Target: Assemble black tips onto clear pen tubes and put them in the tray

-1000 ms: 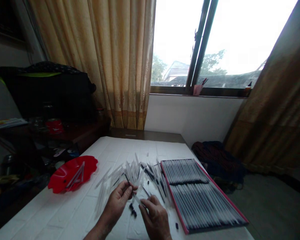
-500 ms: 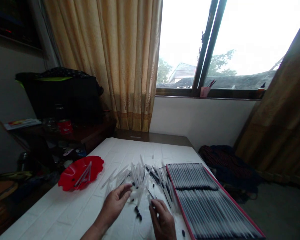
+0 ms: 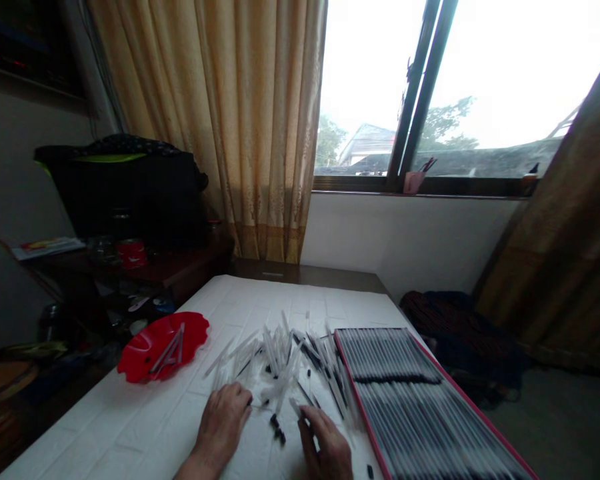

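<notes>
My left hand is closed low over the white table, its fingers curled down. A small black cap shows at its fingertips. My right hand pinches a short, clear plastic pen barrel between thumb and fingers, its far end pointing up and left. Beyond both hands lies a loose heap of clear pen barrels. Dark pen refills are mixed into its right side. Several loose black caps lie between my hands.
To the right, a pink-edged tray holds two rows of pens with dark ends. A red wavy-rimmed dish with a few clear barrels stands at the left. Another black cap lies beside the tray. The white table ends before a window wall.
My left hand has drawn back toward me and turned palm-down, its fingers closing from a spread pose. My right hand stays nearly in place, still pinching the barrel.
</notes>
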The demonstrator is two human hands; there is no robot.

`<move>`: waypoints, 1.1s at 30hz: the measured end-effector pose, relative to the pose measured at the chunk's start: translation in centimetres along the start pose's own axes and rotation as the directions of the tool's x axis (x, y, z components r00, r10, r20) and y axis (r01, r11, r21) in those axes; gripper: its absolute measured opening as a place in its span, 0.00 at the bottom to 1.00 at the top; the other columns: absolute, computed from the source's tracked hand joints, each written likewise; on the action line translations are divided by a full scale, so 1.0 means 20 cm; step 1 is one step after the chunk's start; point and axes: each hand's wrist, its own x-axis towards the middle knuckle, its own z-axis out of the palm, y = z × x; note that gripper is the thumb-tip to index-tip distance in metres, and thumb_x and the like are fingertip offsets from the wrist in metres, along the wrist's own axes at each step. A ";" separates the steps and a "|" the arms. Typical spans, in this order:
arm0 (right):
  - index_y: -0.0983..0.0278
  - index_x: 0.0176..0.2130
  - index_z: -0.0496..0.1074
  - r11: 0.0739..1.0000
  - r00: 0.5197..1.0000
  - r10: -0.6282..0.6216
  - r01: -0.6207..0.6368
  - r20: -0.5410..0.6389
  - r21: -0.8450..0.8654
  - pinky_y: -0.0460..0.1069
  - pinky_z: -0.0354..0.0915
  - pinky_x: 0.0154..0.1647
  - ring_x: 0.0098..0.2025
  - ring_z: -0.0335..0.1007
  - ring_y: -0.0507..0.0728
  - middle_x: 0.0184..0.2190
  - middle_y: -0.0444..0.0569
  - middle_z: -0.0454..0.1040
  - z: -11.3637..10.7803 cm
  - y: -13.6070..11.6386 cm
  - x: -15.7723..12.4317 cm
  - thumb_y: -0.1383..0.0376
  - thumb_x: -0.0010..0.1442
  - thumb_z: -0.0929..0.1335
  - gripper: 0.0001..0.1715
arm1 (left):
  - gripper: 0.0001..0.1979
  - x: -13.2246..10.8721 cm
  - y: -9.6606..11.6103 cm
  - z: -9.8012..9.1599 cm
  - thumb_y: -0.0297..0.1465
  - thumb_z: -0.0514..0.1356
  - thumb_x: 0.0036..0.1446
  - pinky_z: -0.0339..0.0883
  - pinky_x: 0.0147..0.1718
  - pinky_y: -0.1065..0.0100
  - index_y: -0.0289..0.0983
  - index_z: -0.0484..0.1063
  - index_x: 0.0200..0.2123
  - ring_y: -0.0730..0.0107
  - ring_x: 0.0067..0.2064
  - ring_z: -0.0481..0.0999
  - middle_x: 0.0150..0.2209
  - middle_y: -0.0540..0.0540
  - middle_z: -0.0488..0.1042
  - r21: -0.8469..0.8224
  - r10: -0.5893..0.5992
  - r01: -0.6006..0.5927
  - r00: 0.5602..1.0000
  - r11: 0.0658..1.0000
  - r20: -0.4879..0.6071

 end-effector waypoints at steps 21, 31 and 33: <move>0.59 0.45 0.69 0.998 0.995 0.058 -0.056 0.083 -0.025 0.44 0.68 0.29 0.29 0.73 0.54 0.31 0.49 0.72 0.01 -0.06 -0.04 0.63 0.63 0.57 0.16 | 0.36 -0.05 0.14 0.07 0.55 0.62 0.35 0.53 0.10 0.77 0.36 0.74 0.42 0.74 0.21 0.67 0.26 0.48 0.72 -0.960 -0.198 0.242 0.957 0.142 0.212; 0.60 0.46 0.69 0.998 0.992 0.025 -0.019 0.123 -0.052 0.44 0.67 0.29 0.29 0.73 0.53 0.31 0.50 0.73 0.00 -0.08 -0.03 0.64 0.64 0.57 0.16 | 0.36 -0.06 0.13 0.05 0.57 0.61 0.34 0.50 0.11 0.76 0.35 0.75 0.40 0.84 0.13 0.54 0.19 0.54 0.67 -0.929 -0.191 0.283 0.952 0.238 0.241; 0.60 0.46 0.69 0.998 0.992 0.026 -0.020 0.121 -0.053 0.44 0.67 0.29 0.29 0.73 0.54 0.31 0.49 0.73 0.00 -0.08 -0.03 0.64 0.63 0.57 0.16 | 0.36 -0.06 0.13 0.03 0.57 0.61 0.34 0.49 0.11 0.76 0.35 0.75 0.40 0.84 0.13 0.54 0.19 0.54 0.67 -0.924 -0.190 0.284 0.952 0.254 0.241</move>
